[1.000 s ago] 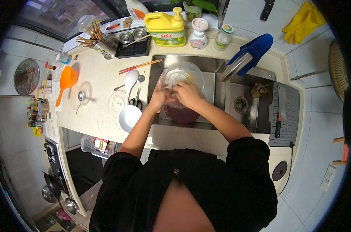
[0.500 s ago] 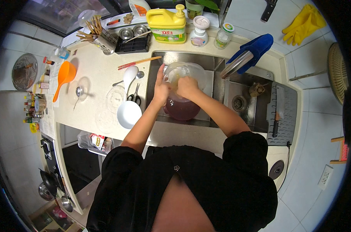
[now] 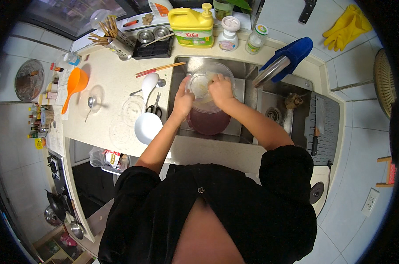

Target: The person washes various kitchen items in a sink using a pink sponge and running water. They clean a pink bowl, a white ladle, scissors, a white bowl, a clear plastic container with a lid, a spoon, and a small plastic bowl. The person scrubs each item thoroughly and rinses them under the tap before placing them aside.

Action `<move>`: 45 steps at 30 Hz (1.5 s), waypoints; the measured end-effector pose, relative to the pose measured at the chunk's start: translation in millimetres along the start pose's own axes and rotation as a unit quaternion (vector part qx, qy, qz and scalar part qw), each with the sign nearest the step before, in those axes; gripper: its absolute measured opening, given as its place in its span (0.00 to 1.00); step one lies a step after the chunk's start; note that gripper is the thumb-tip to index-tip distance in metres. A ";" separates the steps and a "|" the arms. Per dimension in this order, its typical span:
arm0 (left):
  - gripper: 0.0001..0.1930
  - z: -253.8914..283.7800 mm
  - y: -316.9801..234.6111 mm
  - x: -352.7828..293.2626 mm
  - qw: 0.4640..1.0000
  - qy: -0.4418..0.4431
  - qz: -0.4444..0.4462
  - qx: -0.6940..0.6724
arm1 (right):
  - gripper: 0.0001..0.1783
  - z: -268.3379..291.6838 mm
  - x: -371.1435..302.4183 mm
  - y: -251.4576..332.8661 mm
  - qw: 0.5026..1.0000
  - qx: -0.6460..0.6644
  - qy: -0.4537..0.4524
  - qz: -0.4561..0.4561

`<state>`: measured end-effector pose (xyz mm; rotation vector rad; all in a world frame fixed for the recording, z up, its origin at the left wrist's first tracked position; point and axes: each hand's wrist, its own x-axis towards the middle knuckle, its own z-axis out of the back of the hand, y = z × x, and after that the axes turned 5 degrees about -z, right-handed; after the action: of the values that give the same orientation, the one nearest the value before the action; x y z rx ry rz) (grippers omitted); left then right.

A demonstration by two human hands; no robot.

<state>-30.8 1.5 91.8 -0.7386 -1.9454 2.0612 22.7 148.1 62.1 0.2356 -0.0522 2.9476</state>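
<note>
1. Bowl (image 3: 204, 106), clear, plastic-looking: over the left compartment of the sink (image 3: 240, 91), overlapping a dark red basin (image 3: 208, 125) in view; contact between the two cannot be told.
2. Left hand (image 3: 183, 99): curled closed about the bowl's left rim.
3. Right hand (image 3: 221, 91): fingers bent down inside the bowl; their opening, and any hold, cannot be told.
4. Step in hand, as judged: handwork at the bowl's inside.
5. Next move, as judged: calls for a firm left grip, right fingers close to the inner surface.

Left hand (image 3: 183, 100): partly curled, turned inward
Right hand (image 3: 221, 91): fingers bent, back upward
Forearms (image 3: 255, 119): bare, extended forward, converging toward hands
</note>
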 end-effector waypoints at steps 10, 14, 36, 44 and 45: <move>0.33 -15.2 -18.4 5.3 0.999 -0.013 -0.004 -0.044 | 0.13 -2.4 8.3 14.0 0.982 0.014 0.175 -0.066; 0.33 -8.6 -11.0 6.9 0.996 -0.033 0.016 -0.082 | 0.15 11.7 3.4 22.3 0.903 0.297 0.288 -0.121; 0.31 7.0 -5.1 -1.6 0.996 -0.061 0.032 -0.065 | 0.11 25.8 -7.6 7.9 0.871 0.460 -0.037 -0.170; 0.34 8.9 5.5 -24.4 0.906 -0.053 -0.294 0.301 | 0.17 0.9 -45.9 -18.5 0.018 0.922 0.251 -0.296; 0.35 8.9 0.3 -28.3 0.879 -0.051 -0.326 0.343 | 0.16 -5.8 -50.9 -20.3 0.005 0.926 0.248 -0.286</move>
<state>-11.0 -19.8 97.5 0.1718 -1.0965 2.1008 74.9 159.1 48.6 -0.4303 2.6729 0.0415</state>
